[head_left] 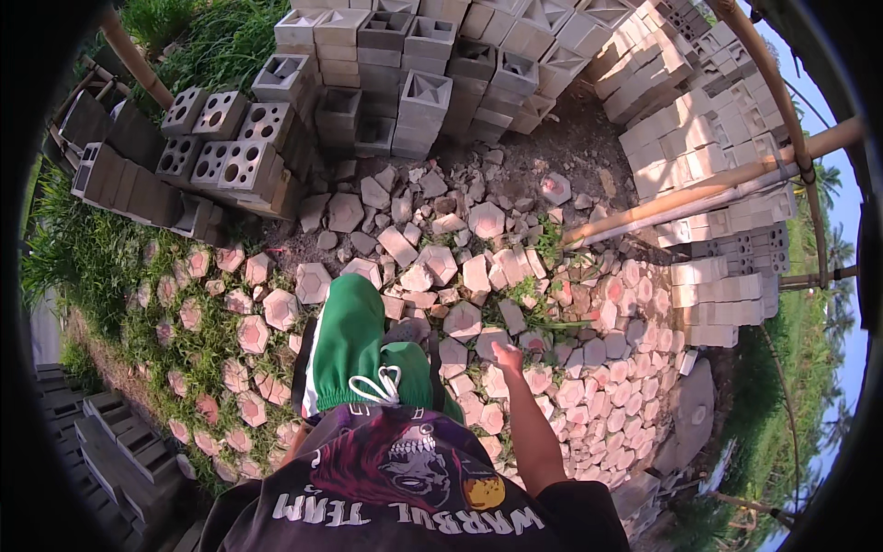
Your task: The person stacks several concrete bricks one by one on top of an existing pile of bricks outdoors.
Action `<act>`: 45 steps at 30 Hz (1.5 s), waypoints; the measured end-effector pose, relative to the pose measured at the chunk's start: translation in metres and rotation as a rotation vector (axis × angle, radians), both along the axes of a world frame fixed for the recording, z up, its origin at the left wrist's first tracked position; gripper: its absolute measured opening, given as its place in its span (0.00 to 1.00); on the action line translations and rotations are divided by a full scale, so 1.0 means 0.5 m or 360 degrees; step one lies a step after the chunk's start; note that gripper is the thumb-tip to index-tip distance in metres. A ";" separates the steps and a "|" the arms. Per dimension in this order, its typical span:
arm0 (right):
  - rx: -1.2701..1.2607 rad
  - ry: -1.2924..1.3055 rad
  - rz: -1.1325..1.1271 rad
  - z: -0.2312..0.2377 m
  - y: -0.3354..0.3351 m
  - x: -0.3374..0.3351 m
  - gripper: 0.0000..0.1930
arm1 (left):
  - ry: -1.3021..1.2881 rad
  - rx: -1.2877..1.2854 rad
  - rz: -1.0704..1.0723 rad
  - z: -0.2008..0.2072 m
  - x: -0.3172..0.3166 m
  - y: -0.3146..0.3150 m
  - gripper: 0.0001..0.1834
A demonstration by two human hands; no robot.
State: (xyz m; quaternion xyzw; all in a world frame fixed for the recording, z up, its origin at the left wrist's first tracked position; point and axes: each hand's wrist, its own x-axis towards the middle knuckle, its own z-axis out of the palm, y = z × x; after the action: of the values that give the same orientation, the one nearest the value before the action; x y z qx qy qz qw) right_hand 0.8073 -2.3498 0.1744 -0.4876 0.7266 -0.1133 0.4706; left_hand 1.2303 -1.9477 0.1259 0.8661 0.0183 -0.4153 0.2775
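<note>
My right hand (507,356) hangs at my side above the paving stones, its fingers loosely apart and nothing visible in them. Below it lies a grey hexagonal paver (493,344), not touched by the hand. Of my left arm only a bit of skin (292,443) shows beside my hip; the left hand itself is hidden behind my shirt and shorts. In front of my green shorts (348,340), one knee is forward over hexagonal pavers (313,282) with reddish centres.
Broken block rubble (441,207) covers the ground ahead. Beyond stand stacked hollow concrete blocks (425,106), with round-holed blocks (221,115) at the left. A bamboo pole (681,198) slants across the right side, near more block stacks (722,294). Grass grows between pavers at the left.
</note>
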 end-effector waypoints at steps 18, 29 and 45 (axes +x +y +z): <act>0.1292 0.0487 0.0360 0.034 -0.288 0.050 0.21 | -0.0088 0.0094 0.0208 0.003 0.132 -0.778 0.18; 0.0864 0.0530 0.0245 0.174 -0.652 0.323 0.17 | 0.0053 0.0188 0.0198 0.002 0.160 -0.958 0.27; 0.0420 0.0378 0.0046 0.083 -1.340 0.551 0.19 | 0.0316 -0.0156 0.1603 0.012 0.276 -1.320 0.13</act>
State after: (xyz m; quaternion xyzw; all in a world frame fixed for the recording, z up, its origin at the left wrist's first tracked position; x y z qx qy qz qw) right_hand 1.0829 -3.0200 0.2157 -0.4420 0.7785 0.0483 0.4430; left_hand 1.3683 -2.6079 0.1317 0.6923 0.4399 -0.3107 0.4803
